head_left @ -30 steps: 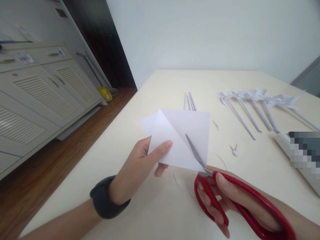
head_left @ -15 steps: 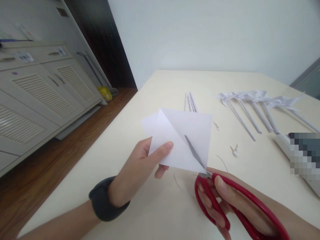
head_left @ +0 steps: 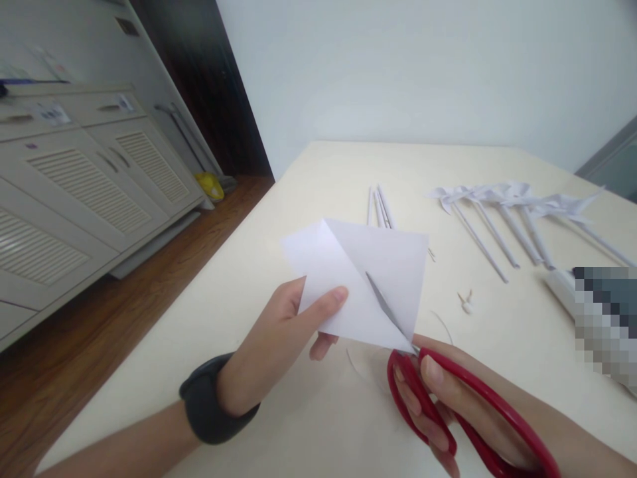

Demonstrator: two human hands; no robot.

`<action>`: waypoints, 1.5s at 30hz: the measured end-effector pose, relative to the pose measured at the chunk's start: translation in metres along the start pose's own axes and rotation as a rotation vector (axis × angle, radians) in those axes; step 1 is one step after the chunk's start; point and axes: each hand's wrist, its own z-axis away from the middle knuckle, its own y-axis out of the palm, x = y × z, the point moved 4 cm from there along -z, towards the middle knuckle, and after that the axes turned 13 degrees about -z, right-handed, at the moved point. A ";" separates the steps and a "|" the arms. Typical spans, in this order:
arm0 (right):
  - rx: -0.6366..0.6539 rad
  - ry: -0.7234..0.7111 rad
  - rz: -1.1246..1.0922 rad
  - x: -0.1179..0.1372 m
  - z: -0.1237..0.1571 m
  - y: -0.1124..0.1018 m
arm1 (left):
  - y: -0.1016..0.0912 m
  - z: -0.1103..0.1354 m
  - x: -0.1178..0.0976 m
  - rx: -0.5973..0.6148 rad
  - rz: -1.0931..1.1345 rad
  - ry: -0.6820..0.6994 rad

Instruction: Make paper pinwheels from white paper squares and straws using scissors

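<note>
My left hand (head_left: pixel 279 348), with a dark band on the wrist, pinches the left edge of a creased white paper square (head_left: pixel 358 279) and holds it above the cream table (head_left: pixel 318 179). My right hand (head_left: pixel 448 405) grips red-handled scissors (head_left: pixel 438 405), fingers through the loops. The grey blades (head_left: pixel 385 309) reach into the paper from its lower right corner along a diagonal crease and look nearly closed together.
Several white paper pinwheels on rolled sticks (head_left: pixel 502 212) lie at the back right. A few bare paper sticks (head_left: pixel 378 206) lie behind the sheet. A small white pin (head_left: pixel 466 304) and thin paper slivers rest near my right hand. A blurred-out object (head_left: pixel 604 318) sits at the right edge. White cabinets (head_left: pixel 74 186) stand left.
The scissor blades have closed along the diagonal crease, cutting into the paper. The sheet and both hands have shifted only slightly.
</note>
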 end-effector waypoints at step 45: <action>-0.041 -0.025 0.052 -0.006 -0.005 0.000 | 0.004 0.002 -0.005 0.125 -0.063 0.018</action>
